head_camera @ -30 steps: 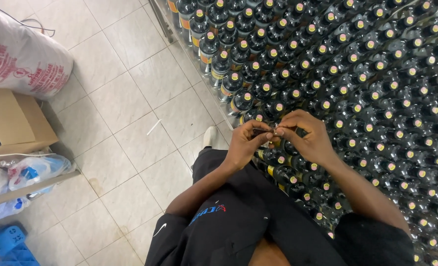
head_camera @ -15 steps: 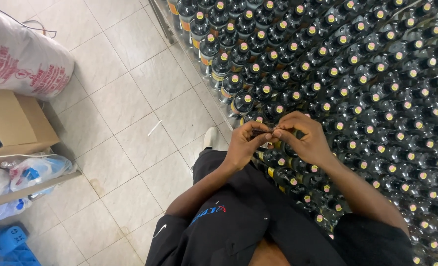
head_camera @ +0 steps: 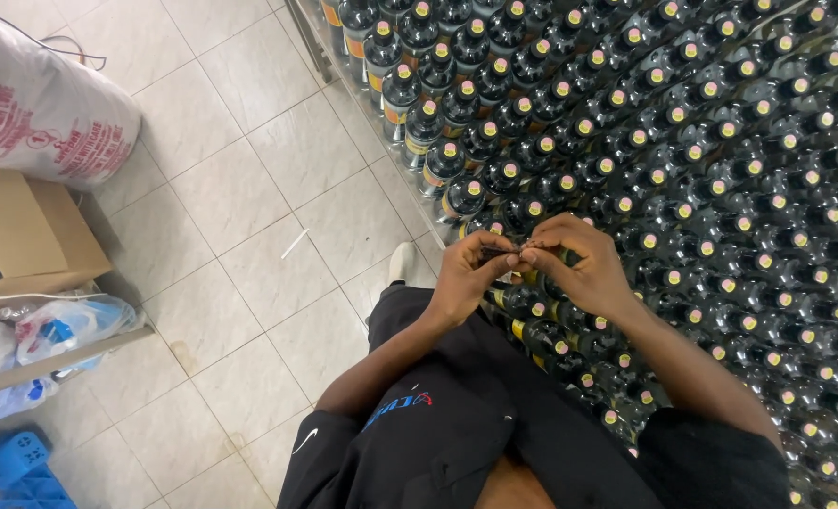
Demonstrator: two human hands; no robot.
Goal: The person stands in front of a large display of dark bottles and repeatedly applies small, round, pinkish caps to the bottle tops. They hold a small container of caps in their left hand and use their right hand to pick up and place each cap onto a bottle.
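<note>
My left hand [head_camera: 464, 275] and my right hand [head_camera: 575, 267] meet in front of me, fingertips together, pinching a small thin dark strip [head_camera: 500, 250] between them. What the strip is cannot be told. The hands hover just above the near edge of a dense block of dark bottles [head_camera: 683, 160] with yellow caps and orange-yellow labels. My dark clothes fill the bottom of the view.
A pale tiled floor [head_camera: 249, 188] spreads to the left. A white printed sack [head_camera: 37, 108] lies at the upper left, with a cardboard box [head_camera: 23, 231] below it, plastic bags [head_camera: 61, 325] and a blue crate [head_camera: 9, 471]. A white shoe [head_camera: 402, 261] shows near the bottles.
The hands stay in the same place; the fingers shift only slightly on the small strip.
</note>
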